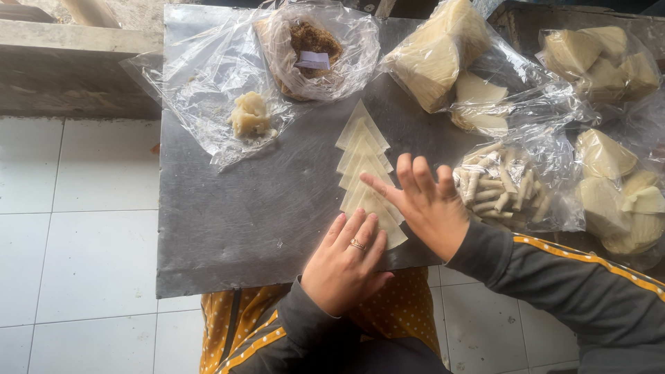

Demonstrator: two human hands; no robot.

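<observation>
Down below, a floor of large white tiles [83, 228] with thin grey grout lines, evenly lit by soft daylight. A flat grey metal counter [235, 221] fills the middle, its surface dull and scuffed. Along the top left runs a rough concrete ledge [69, 62], weathered and stained.

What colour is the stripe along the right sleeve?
Yellow-orange with small white dots, running along the dark grey right sleeve. The head view shows it clearly, just behind the right hand.
</observation>
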